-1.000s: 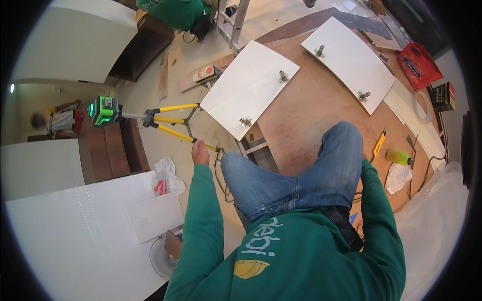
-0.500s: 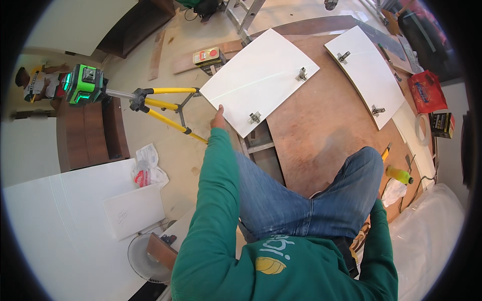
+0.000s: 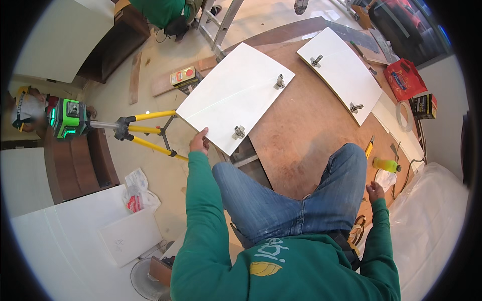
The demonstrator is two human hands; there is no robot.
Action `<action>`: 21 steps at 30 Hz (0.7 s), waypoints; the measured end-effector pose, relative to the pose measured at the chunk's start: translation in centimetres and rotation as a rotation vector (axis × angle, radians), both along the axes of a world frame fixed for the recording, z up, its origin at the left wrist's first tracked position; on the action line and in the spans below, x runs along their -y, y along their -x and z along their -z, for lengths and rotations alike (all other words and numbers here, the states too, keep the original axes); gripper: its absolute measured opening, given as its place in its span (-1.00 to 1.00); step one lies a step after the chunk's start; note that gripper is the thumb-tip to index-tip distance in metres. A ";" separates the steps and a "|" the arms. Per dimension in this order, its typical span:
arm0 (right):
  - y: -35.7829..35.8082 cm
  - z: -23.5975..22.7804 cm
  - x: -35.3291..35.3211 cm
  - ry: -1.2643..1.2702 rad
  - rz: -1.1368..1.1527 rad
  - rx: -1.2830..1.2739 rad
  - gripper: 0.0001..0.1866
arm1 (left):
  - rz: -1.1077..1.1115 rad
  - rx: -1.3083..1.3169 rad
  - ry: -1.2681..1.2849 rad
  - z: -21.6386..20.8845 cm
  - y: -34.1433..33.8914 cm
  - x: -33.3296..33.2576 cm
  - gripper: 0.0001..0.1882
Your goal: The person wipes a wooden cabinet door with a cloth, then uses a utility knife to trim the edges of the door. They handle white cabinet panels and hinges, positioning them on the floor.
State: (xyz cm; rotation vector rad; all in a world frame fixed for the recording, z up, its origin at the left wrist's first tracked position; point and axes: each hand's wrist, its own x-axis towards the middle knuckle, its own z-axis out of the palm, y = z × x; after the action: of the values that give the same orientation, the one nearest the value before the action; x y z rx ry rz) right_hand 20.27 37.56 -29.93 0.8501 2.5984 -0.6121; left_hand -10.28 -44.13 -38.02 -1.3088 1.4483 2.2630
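A white cabinet door (image 3: 228, 95) with two metal hinges lies tilted on the brown board. My left hand (image 3: 199, 142) grips its lower-left edge, the thumb along the edge and the other fingers mostly hidden. To the right of my knee, my right hand (image 3: 375, 192) is held up with its fingers curled in; whatever they may hold is too small to tell. Close by it are a crumpled white sheet (image 3: 385, 178), a yellow-green bottle (image 3: 386, 165) and a yellow utility knife (image 3: 369, 147). Farther off rests a second white door (image 3: 342, 75), also with two hinges.
A green laser level (image 3: 70, 119) stands on a yellow tripod (image 3: 150, 130) at left. Beyond the doors are a stepladder (image 3: 221, 25) and a tin (image 3: 185, 78). A red bag (image 3: 404, 80) and a tape roll (image 3: 403, 116) lie at right. Two other people are in view.
My right hand has come up from beside my knee into view. The left hand stays at the door's edge. The whole view has shifted, showing more of the far co-worker in green.
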 end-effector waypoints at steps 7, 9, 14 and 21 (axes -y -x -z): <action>14.6 -11.6 10.1 -0.109 -0.113 -0.574 -0.46 | 0.021 -0.357 0.072 -10.9 0.4 -6.0 -0.69; 19.5 -15.1 18.3 -0.079 -0.341 -0.608 -0.33 | -0.027 -0.417 0.135 -15.4 1.2 -8.2 -0.67; 27.4 -15.8 32.5 0.244 -0.718 -0.719 -0.04 | -0.076 -0.413 0.242 -24.4 5.8 -14.5 -0.58; 36.5 -15.8 38.6 0.215 -0.662 -0.901 -0.09 | -0.078 -0.467 0.359 -30.0 11.5 -19.8 -0.57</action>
State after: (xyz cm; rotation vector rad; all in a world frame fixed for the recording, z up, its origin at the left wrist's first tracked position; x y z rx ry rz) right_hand -16.21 -1.04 -14.08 -0.5009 3.1806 -1.2150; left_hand -21.77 -24.33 -8.06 -0.9566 2.0682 2.5656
